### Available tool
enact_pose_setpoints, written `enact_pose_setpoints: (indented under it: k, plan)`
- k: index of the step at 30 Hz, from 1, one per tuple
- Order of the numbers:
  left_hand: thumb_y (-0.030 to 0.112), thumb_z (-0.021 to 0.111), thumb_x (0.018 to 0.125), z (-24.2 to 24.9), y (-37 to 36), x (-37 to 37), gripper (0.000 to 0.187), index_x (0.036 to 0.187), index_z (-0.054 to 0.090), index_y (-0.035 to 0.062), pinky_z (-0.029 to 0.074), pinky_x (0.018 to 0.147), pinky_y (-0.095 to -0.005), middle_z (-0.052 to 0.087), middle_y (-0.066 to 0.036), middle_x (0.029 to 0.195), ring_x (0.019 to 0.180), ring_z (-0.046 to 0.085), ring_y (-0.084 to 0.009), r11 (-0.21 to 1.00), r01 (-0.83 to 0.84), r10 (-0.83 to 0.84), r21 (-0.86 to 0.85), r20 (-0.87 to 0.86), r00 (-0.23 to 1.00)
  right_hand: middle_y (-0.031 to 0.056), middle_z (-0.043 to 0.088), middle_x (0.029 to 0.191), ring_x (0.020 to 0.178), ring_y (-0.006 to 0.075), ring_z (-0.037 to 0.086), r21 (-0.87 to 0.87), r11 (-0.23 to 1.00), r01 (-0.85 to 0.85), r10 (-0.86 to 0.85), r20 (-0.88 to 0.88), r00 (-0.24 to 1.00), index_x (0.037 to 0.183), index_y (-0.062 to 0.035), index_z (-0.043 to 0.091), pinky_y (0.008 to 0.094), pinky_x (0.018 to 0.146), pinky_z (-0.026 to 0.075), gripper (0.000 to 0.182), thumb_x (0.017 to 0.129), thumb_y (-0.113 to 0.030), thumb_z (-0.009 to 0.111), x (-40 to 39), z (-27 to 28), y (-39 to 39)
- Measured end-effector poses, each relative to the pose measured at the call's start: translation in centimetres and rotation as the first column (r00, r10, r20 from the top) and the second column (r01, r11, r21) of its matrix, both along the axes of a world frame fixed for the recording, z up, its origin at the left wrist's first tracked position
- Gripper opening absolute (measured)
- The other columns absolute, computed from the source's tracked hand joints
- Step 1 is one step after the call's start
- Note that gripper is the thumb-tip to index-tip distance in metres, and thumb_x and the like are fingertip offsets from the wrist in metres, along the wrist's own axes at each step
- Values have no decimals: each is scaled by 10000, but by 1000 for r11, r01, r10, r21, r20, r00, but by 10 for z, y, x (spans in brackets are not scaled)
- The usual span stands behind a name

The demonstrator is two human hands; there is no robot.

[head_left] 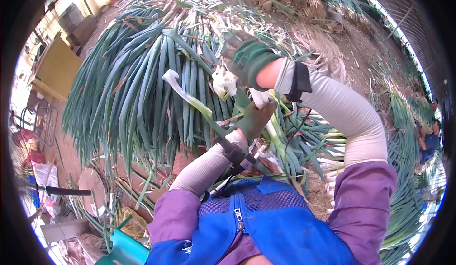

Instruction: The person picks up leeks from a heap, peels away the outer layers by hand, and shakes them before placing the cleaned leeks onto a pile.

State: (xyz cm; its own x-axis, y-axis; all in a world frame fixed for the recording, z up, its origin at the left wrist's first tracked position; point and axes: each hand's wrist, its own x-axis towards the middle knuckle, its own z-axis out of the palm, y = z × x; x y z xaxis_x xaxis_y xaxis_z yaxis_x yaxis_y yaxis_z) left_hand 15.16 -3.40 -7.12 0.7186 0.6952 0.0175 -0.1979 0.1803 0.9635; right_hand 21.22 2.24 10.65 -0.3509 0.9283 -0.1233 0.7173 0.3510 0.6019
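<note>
My left hand (pixel 256 120), in a dark green glove, is closed around the white stem of a long green onion (pixel 273 134), whose stalk slants down toward my chest. Above it, my right hand (pixel 249 58) wears a green glove with grey fingertips. Its fingers look spread and slightly blurred, with no stalk visible in them. Just below those fingers is a crumpled white piece of onion skin (pixel 223 82). A single onion stalk with a pale end (pixel 187 96) lies across the big heap of green onions (pixel 137 80) to the left.
White-stemmed onions (pixel 332 151) lie in a row at right, by my elbow. More onions (pixel 401 170) line the far right, where another person (pixel 430 141) is partly visible. A yellow board (pixel 58 68), a fan (pixel 23 165) and a teal plastic container (pixel 126 248) stand left.
</note>
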Motion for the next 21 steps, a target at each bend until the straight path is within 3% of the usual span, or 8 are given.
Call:
enact_pose_setpoints:
  k: [5, 7, 9, 12, 15, 17, 20, 21]
  plan:
    - [199, 625, 922, 9, -1, -11, 227, 1031, 652, 2, 469, 754, -263, 639, -6, 928, 846, 568, -87, 994, 97, -97, -48, 4, 995, 92, 661, 1018, 808, 250, 676, 208, 978, -10, 124, -542, 831, 1092, -114, 657, 348, 715, 549, 305, 893, -337, 596, 51, 4, 23]
    - [210, 619, 922, 12, -5, -14, 233, 1039, 652, 11, 473, 754, -276, 641, -16, 930, 852, 572, -96, 992, 126, -125, -33, 35, 992, 110, 685, 877, 792, 225, 667, 268, 797, 541, 85, -937, 339, 1122, -116, 653, 337, 721, 546, 282, 914, -288, 571, 57, 64, 14]
    - [230, 607, 924, 13, -6, -22, 238, 1046, 652, 30, 473, 738, -288, 643, -25, 911, 833, 572, -108, 988, 154, -154, -2, 38, 987, 96, 690, 973, 847, 185, 652, 765, 598, 239, 395, -541, 743, 1017, -30, 648, 319, 726, 505, 188, 915, -154, 550, 68, 123, -15]
    - [223, 549, 942, 1, 16, -37, 251, 1076, 646, 35, 476, 798, -323, 651, -76, 1005, 907, 590, -152, 825, 45, -66, 563, 18, 998, 151, 678, 989, 903, 292, 653, 411, 911, 40, 354, -729, -586, 1073, -67, 640, 368, 782, 507, 259, 867, -219, 603, 116, 109, -7]
    - [332, 468, 969, 14, 51, -62, 366, 1075, 630, 21, 482, 833, -344, 648, -103, 1014, 957, 600, -184, 978, 67, -102, 197, 173, 980, 117, 703, 880, 784, 208, 665, 658, 662, 359, 292, -668, 685, 1067, -126, 687, 329, 735, 539, 256, 890, -288, 598, 159, 75, -49]
    - [380, 448, 978, 33, 82, -80, 430, 1154, 567, 6, 502, 844, -356, 647, -103, 997, 949, 619, -220, 963, 46, 60, -265, 377, 924, 111, 711, 924, 781, 213, 665, 162, 561, 812, -110, -957, 267, 1051, -139, 699, 326, 721, 535, 220, 901, -237, 571, 117, 54, -99]
    - [316, 478, 988, 96, 128, -136, 373, 1207, 512, 17, 473, 956, -408, 620, -144, 1117, 1064, 592, -274, 959, -63, 205, -277, 520, 829, 139, 704, 943, 818, 274, 677, -229, 890, 394, -407, -14, 913, 955, -80, 693, 376, 721, 522, 248, 851, -277, 585, 253, -138, -152]
    - [293, 489, 991, 117, 141, -154, 343, 1203, 508, 24, 455, 998, -427, 609, -153, 1151, 1116, 575, -286, 942, -107, 278, -318, 564, 778, 155, 697, 935, 842, 329, 668, -527, 759, 381, -572, -264, 776, 948, -63, 697, 407, 748, 520, 262, 815, -272, 612, 215, -141, -189]
